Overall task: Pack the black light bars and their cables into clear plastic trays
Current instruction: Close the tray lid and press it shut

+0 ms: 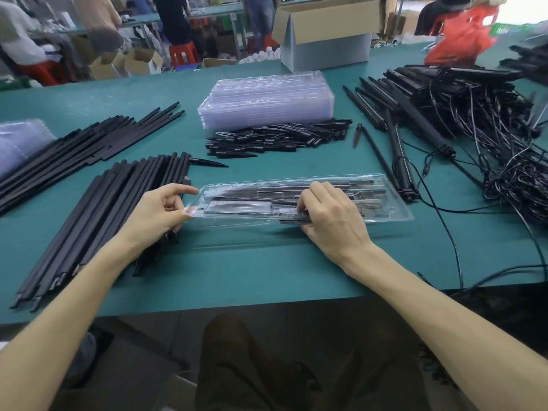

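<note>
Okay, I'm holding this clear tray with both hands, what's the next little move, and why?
Probably press the black part down into its slot with the right hand. The left hand pinches the clear tray at its left end, steadying it; the right hand grips the near edge, fingertips on that part, which looks not fully seated.

The right hand (329, 215) hides its own fingertips and the middle of the clear tray (385, 200), the cable tangle (510, 161) is cut off at the right edge of the counter (267, 268), and the red bag (462, 37) near its far right corner is blurred.
</note>
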`<state>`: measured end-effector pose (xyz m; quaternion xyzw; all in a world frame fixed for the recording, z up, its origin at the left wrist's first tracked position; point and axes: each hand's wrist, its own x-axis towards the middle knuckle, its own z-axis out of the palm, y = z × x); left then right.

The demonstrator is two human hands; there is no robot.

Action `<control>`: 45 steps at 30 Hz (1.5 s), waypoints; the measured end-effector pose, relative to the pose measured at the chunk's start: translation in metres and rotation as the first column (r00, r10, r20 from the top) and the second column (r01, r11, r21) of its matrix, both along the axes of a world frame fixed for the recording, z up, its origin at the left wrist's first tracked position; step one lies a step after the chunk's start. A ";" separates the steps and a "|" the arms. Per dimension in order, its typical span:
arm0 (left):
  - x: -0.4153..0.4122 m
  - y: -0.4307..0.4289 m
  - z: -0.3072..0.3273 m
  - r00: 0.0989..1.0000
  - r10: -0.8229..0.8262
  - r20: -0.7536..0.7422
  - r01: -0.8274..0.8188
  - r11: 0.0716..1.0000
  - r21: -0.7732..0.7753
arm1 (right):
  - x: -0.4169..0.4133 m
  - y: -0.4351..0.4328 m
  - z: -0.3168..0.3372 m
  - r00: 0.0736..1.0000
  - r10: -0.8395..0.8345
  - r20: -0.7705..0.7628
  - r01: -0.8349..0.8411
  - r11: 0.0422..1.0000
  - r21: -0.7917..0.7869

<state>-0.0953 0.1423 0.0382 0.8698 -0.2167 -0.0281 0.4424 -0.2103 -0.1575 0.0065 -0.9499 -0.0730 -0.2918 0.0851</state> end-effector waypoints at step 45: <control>-0.050 -0.144 -0.029 0.419 -0.350 0.838 -0.123 0.892 0.434 | 0.010 -0.020 -0.002 0.945 0.191 0.265 -0.048 0.883 -0.466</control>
